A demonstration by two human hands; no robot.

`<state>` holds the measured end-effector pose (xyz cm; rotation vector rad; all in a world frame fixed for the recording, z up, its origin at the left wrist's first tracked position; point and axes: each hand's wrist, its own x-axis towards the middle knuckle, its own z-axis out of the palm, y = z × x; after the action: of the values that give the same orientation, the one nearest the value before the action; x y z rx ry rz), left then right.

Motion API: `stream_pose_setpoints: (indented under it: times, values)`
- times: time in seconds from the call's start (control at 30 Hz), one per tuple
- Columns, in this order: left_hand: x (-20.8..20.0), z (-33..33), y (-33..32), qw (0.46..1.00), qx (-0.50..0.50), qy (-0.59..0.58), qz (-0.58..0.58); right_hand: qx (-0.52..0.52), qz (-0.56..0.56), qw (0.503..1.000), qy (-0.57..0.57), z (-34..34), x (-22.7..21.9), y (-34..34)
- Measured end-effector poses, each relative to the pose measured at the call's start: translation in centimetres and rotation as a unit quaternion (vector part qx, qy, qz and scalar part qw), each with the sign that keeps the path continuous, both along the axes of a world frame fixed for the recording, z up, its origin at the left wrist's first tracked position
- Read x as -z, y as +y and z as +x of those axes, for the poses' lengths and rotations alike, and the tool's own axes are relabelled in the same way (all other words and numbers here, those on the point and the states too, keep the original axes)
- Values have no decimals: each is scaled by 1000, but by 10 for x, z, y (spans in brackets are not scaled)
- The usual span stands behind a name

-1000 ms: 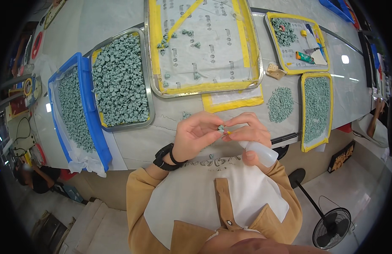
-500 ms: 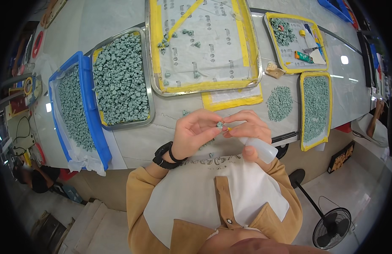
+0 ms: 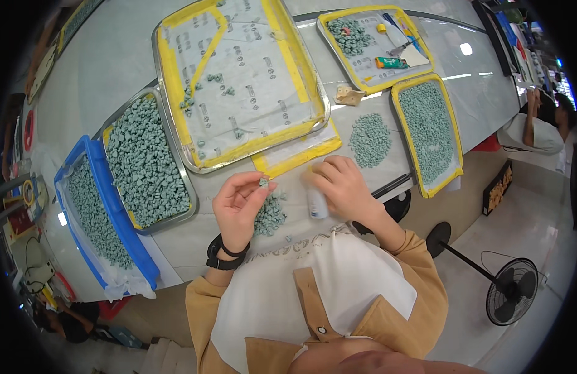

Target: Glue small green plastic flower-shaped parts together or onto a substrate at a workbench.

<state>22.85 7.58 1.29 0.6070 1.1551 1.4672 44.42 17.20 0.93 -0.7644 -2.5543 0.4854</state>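
Pinched between the thumb and fingertips of my left hand (image 3: 237, 202) is a small grey-green piece (image 3: 263, 183). My right hand (image 3: 343, 187) has its fingers closed round the upper part of a white squeeze bottle (image 3: 317, 204). The bottle looks nearly upright over the table; whether its base touches the top I cannot tell. Its upper end is hidden by the fingers. Beneath and beside my left hand lies a loose pile of similar grey-green pieces (image 3: 271, 215), partly covered by the hand.
A large yellow-taped, paper-lined tray (image 3: 245, 149) stands ahead. To the left are a metal tray (image 3: 190, 209) and a blue tray (image 3: 129, 240) of pieces. Rightward lie a small heap (image 3: 371, 140), another piece-filled tray (image 3: 454, 171) and a tool tray (image 3: 376, 84). A fan (image 3: 512, 290) stands right.
My hands have moved apart. The bottle has gone from tilted beside the piece to nearly upright, away from it. The view has shifted and turned, uncovering more of the loose pile.
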Motion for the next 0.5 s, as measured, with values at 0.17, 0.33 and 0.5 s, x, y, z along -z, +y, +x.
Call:
stream_pose_setpoints:
  times: [0.17, 0.33, 0.5]
  values:
    - [-4, 3, -3, 998, -5, 41, 42, 241, 81, 967, 7, 56, -20, 43]
    - [-7, 7, 2, 998, 36, 29, 36, 323, 102, 933, -122, 103, -6, 68]
    - [-7, 6, 4, 997, 49, 40, 38, 311, 82, 938, -129, 104, 1, 74]
